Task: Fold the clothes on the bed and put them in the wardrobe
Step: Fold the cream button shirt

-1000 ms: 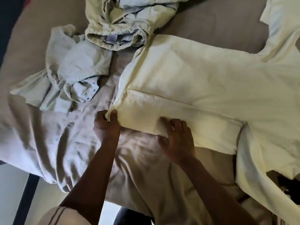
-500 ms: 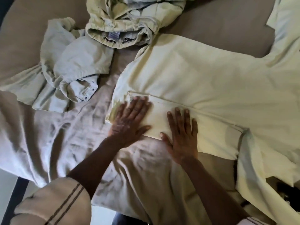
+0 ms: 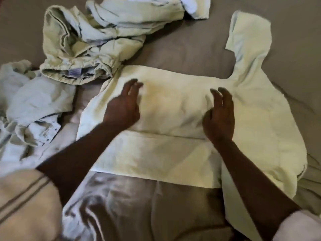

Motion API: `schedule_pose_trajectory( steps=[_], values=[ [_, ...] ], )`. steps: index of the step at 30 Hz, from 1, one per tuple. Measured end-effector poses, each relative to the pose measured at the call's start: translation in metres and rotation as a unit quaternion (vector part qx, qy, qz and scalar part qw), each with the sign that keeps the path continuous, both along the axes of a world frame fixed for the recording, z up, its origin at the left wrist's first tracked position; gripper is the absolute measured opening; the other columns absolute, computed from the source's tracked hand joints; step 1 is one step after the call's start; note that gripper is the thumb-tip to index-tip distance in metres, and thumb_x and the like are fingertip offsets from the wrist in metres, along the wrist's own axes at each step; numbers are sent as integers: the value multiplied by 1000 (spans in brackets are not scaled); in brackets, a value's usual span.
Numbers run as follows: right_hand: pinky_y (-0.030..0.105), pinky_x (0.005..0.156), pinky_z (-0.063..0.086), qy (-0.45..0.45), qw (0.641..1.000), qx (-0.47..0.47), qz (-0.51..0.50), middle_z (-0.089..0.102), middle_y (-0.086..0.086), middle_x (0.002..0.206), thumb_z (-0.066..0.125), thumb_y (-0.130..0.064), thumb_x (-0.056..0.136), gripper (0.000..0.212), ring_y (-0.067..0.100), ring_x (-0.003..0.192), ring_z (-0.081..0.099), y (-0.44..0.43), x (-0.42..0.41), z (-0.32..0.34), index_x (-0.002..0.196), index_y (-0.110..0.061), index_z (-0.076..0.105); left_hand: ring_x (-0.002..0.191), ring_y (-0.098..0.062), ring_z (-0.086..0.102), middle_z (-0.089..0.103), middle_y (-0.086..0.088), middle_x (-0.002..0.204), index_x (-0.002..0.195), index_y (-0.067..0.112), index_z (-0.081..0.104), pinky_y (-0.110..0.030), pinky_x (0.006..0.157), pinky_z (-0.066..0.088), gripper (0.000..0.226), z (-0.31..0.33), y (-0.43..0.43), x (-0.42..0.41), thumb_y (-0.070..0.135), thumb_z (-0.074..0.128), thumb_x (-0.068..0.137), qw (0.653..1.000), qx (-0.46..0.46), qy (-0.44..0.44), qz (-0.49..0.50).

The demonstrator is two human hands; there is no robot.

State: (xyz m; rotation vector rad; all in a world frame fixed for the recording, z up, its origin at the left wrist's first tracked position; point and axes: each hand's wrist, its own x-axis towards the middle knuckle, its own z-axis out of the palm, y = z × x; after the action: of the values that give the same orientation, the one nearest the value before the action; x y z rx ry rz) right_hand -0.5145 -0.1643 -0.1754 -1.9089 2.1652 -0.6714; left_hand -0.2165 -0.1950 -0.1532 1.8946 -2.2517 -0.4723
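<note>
A pale yellow T-shirt [image 3: 173, 105] lies spread flat on the bed, its near side folded over into a long strip [image 3: 156, 159] along the front. One short sleeve [image 3: 250, 37] sticks out at the far right. My left hand [image 3: 124, 105] hovers over the left of the shirt's body, fingers apart and curled, holding nothing. Over the middle right of the shirt my right hand [image 3: 219, 115] is likewise open and empty. Whether either palm touches the cloth is unclear because of blur.
Crumpled light green trousers [image 3: 90, 44] lie at the back left beside the shirt. A bunched pale blue button shirt [image 3: 33, 108] sits at the far left. The grey-brown bedsheet [image 3: 184, 46] shows behind the T-shirt and a rumpled satin cover [image 3: 132, 206] in front.
Both hands left the folded near strip, where they first gripped and then pressed it flat, and moved up over the shirt's body. The view shifted so more of the shirt shows.
</note>
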Motion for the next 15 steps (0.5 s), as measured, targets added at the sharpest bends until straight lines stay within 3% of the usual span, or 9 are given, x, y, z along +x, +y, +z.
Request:
schedule_pose_trajectory(
  steps=[3,5,7,10,13,15],
  values=[
    [44,111,42,37,996,75,5,44,13,153,54,1,78,73,32,146,36,-65,-23,8,149,-13,47,129,-47,52,40,-21,153,152,12,38,-49,105,43,73,7,-85,1,7,65,84,994,84,-68,6],
    [47,108,45,96,978,184,32,40,9,154,63,-5,80,79,32,146,35,-92,-37,10,154,-19,38,131,-47,50,45,-22,148,148,16,43,-48,110,43,69,9,-123,8,14,69,84,985,122,-123,4],
    [48,99,50,172,951,253,45,44,10,147,72,-14,79,76,34,137,40,-107,-46,10,148,-20,42,129,-43,53,50,-20,144,142,19,51,-46,108,46,63,10,-140,13,20,74,84,977,129,-168,-17],
    [46,92,51,233,943,236,18,56,14,128,74,-21,83,49,36,126,46,-116,-46,14,130,-15,58,121,-39,61,60,-19,134,134,17,63,-41,99,50,50,14,-146,13,19,77,86,973,132,-185,-39],
    [46,87,51,202,964,173,-22,62,14,112,67,-13,85,24,38,114,54,-105,-44,24,108,-14,71,103,-41,68,72,-20,111,111,14,75,-45,89,56,24,18,-133,20,22,74,88,983,65,-170,-22],
    [46,80,51,159,981,98,-58,61,14,104,65,-7,81,21,38,106,56,-80,-43,32,100,-12,72,92,-44,69,72,-19,101,102,15,73,-47,78,57,16,23,-109,28,18,70,87,991,-2,-131,34]
  ],
)
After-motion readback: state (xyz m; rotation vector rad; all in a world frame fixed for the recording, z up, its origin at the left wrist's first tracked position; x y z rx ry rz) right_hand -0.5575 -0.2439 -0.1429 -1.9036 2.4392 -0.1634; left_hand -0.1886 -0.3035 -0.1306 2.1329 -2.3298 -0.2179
